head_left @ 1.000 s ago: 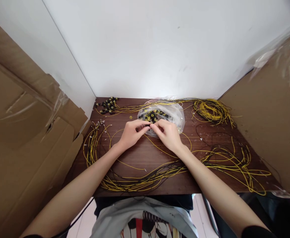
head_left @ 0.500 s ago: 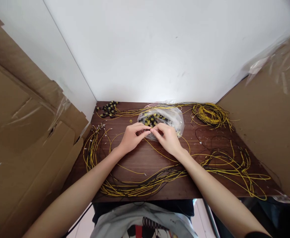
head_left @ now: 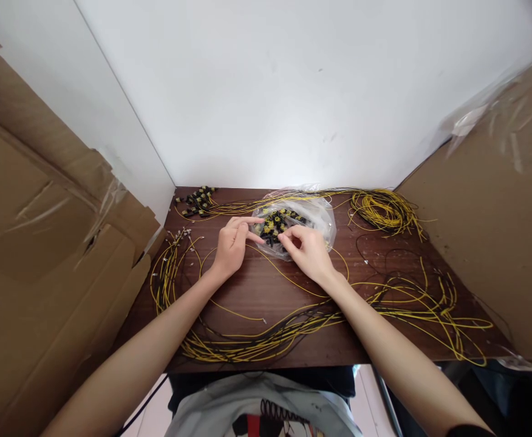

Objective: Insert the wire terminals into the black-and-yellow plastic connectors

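My left hand (head_left: 232, 246) is open, its fingers stretched to the right beside a clear plastic bag (head_left: 323, 221). In the bag lie several small black and yellow connector pieces (head_left: 275, 220). At the bag's front edge my right hand (head_left: 308, 249) has thumb and forefinger pinched together. What they hold, if anything, is too small to make out. A thin yellow wire (head_left: 288, 278) curves over the brown table (head_left: 266, 288) below both hands.
Black and yellow wire bundles lie along the front (head_left: 248, 351), at the left (head_left: 163, 279) and coiled at the back right (head_left: 379, 209). Black connectors with yellow parts (head_left: 197, 203) sit at the back left. Cardboard panels (head_left: 42, 255) flank the table, with a white wall (head_left: 270, 91) behind.
My left hand has let go of the pinch where both hands met and moved left, its fingers spreading. My right hand has stayed almost in place, still pinched.
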Demonstrator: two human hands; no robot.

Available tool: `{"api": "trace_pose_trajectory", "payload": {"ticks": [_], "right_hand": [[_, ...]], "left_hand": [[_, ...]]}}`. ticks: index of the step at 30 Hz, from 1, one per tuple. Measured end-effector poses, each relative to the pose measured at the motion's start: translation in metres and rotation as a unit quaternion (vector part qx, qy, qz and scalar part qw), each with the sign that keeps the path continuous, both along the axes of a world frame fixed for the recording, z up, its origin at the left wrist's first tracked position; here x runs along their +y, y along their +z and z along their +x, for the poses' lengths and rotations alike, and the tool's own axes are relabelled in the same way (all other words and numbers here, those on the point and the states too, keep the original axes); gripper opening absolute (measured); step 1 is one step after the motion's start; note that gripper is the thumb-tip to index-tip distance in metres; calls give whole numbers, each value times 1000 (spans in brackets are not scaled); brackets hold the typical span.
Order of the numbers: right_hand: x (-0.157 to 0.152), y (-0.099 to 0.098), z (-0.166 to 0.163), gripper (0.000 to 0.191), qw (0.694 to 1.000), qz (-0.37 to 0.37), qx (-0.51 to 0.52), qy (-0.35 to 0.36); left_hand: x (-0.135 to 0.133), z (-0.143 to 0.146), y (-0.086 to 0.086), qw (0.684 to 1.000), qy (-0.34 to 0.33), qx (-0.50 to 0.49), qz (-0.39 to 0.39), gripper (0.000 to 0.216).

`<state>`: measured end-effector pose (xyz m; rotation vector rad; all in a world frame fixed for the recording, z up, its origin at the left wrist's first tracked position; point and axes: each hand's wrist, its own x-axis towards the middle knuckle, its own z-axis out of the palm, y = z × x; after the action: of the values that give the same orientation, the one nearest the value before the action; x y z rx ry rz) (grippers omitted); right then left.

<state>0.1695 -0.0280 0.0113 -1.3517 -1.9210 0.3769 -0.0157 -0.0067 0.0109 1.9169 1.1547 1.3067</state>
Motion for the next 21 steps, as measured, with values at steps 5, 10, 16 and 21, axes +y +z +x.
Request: {"api": "trace_pose_trajectory", "payload": {"ticks": [5,10,16,21], "right_hand": [[0,0,1,21,1000,-2,1,3],[0,0,1,22,1000,-8,2,3],[-1,2,0,19,1000,-8,8,24],[-3,2,-3,14,996,4,-29,81]], "left_hand": [[-2,-2,0,999,-3,-16,-29,41],[1,-2,-4,998,-7,-58,-39,42],[2,1,-6,999,-31,-32,-8,28],[-6,4,-2,985,-82,98,119,31]]}}
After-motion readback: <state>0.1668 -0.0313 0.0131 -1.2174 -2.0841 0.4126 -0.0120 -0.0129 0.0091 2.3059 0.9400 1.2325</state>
